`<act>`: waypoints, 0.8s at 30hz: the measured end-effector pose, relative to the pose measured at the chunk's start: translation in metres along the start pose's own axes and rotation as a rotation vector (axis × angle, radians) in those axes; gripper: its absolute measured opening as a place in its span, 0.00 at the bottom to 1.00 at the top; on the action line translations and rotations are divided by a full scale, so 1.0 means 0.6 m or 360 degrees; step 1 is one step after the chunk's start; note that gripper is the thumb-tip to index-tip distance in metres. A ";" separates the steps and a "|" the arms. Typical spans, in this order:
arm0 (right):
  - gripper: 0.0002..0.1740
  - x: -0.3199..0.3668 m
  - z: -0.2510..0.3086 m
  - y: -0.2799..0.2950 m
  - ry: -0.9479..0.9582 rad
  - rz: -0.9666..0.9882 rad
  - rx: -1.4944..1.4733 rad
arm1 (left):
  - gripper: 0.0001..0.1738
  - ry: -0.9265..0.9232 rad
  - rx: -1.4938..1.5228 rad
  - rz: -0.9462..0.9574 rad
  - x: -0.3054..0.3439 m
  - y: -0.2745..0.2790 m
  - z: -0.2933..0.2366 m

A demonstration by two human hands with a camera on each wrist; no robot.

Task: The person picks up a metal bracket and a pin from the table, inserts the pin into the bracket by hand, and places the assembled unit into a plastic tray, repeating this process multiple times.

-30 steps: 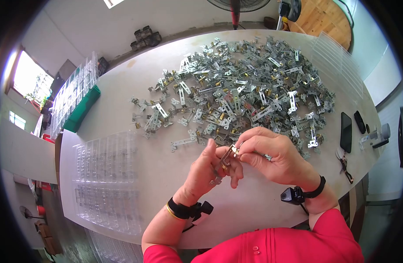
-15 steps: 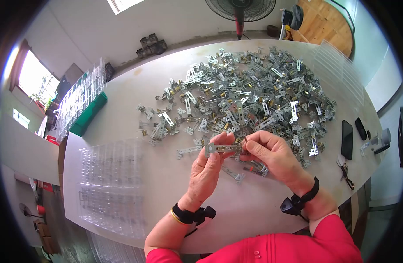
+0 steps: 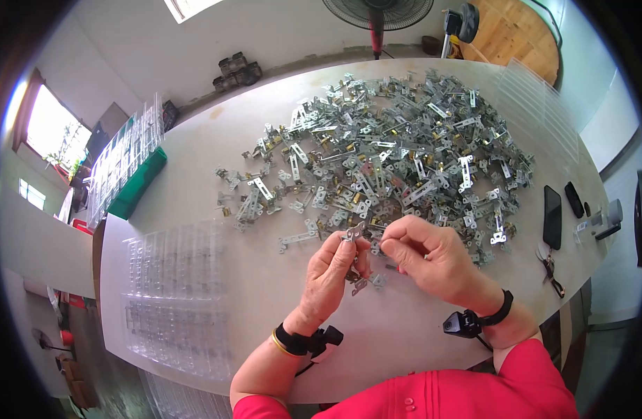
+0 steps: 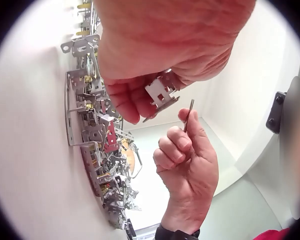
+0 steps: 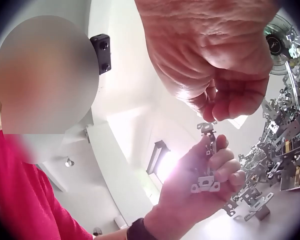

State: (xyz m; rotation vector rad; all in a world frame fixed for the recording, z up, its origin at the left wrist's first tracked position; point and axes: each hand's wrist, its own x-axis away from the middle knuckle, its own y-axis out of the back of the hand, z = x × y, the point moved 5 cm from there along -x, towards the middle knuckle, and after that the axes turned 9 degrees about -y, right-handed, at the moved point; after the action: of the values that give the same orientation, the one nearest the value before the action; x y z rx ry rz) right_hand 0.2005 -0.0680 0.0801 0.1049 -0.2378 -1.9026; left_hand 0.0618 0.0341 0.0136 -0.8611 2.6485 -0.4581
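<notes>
In the head view my left hand [image 3: 328, 272] grips a metal bracket [image 3: 354, 234] by its middle, thumb on the near side. Its flanged end with punched holes [image 5: 206, 184] shows in the right wrist view, against the palm. My right hand [image 3: 436, 262] is just to the right, its thumb and fingertips together. From the left wrist view, those fingertips pinch a thin metal pin [image 4: 190, 112] that points up beside the bracket's end plate [image 4: 160, 95]. A small gap separates the two hands. Another bracket [image 3: 377, 281] lies on the table just beyond the left fingers.
A wide heap of metal brackets [image 3: 398, 146] covers the table's far middle. Clear compartment trays [image 3: 174, 293] lie at left, beside a green box [image 3: 139, 183]. A phone [image 3: 552, 216] and cutters [image 3: 550, 269] lie at right; a fan [image 3: 377, 14] stands behind.
The bracket turns in the left hand, from lying sideways with its length in view to tilted end-on. The right hand, earlier at the bracket's end, has drawn slightly away.
</notes>
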 end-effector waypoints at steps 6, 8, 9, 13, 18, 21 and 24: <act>0.04 0.004 0.015 -0.004 0.0129 -0.0039 0.0211 | 0.17 0.0012 -0.0154 0.0054 0.005 -0.006 -0.002; 0.04 0.004 0.013 -0.004 0.0129 -0.0045 0.0224 | 0.16 0.0002 -0.0197 0.0054 0.005 -0.007 -0.002; 0.04 0.004 0.011 -0.004 0.0141 -0.0062 0.0244 | 0.16 -0.0008 -0.0240 0.0053 0.005 -0.007 -0.003; 0.05 0.004 0.010 -0.002 0.0178 -0.0100 0.0341 | 0.16 -0.0003 -0.0342 0.0012 0.006 -0.005 -0.003; 0.09 0.007 0.013 0.000 0.0153 -0.0114 0.0330 | 0.13 -0.0107 -0.0672 0.0033 0.011 -0.004 -0.004; 0.10 0.006 0.013 0.002 0.0027 -0.0056 0.0275 | 0.11 -0.0136 -0.0730 0.0106 0.009 -0.016 -0.014; 0.10 0.005 0.005 -0.001 -0.0010 0.0026 0.0216 | 0.10 -0.0174 -0.0801 0.0138 0.011 -0.017 -0.011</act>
State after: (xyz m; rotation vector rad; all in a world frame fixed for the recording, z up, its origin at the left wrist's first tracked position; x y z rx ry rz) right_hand 0.1983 -0.0701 0.0831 0.1877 -0.3715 -1.8699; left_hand 0.0594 0.0236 0.0220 -0.8679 2.7201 0.2859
